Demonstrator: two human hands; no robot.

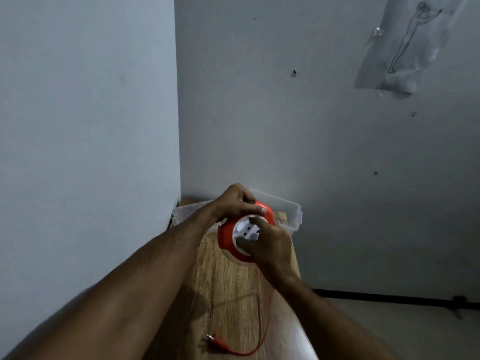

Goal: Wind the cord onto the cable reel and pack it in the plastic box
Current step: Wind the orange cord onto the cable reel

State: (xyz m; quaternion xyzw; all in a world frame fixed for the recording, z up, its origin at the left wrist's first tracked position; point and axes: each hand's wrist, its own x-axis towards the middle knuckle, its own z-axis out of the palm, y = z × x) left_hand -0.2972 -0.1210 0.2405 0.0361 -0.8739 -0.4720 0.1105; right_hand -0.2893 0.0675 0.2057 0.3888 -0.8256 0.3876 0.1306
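1. Left hand [235, 203] grips the reel's [228, 237] top rim; right hand [272, 245] pinches its white hub — held above the bench [226, 287].
2. Cord [265, 320] trails to the plug [215, 342] at the near edge.
3. Box [291, 211] — far end, in the wall corner.

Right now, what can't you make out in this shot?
Head view only:
- Box contents: hidden by hands and reel.
- Cord already wound: hidden inside the reel.
- Right hand grip on the hub: fingers covered by the hand's back.
- Plug type: too small, dim.
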